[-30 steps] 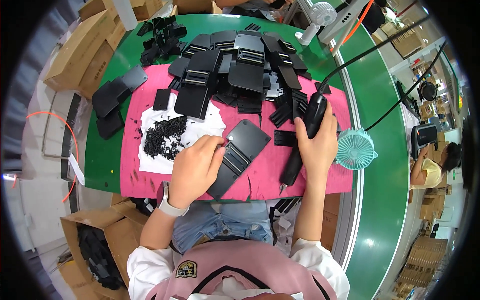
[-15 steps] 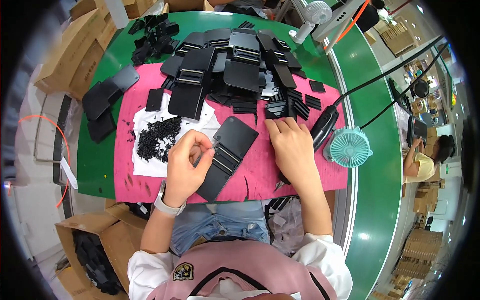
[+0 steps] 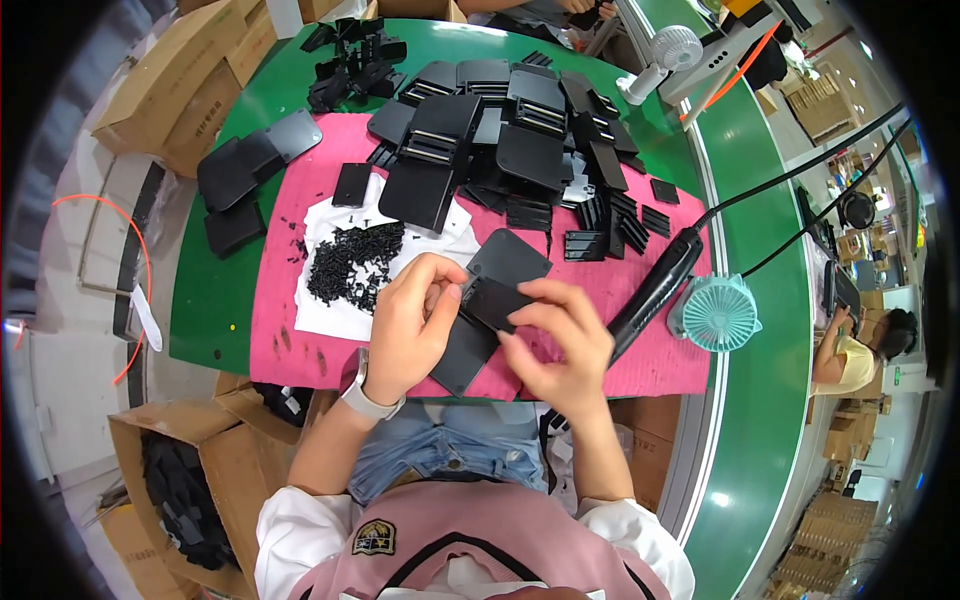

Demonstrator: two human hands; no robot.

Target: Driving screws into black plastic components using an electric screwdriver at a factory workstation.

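A long black folding panel lies slantwise on the pink mat in front of me. Over its middle sits a small flat black plate, covering the metal rods there. My right hand grips that plate by its right edge, between thumb and fingers. At the panel's left side is my left hand, fingers curled into a pinch; whatever is in them is hidden. Left of it, a pile of small black screws rests on a white cloth. A black electric screwdriver lies right of my right hand.
Stacked black panels and ribbed black strips fill the mat's far part. More black parts lie at the far left. A teal fan stands right, a white fan farther back. An open carton sits lower left.
My right hand has come left from the strips and set a small plate across the panel's rods. My left hand stays pinched beside the panel. The whole view has shifted slightly.
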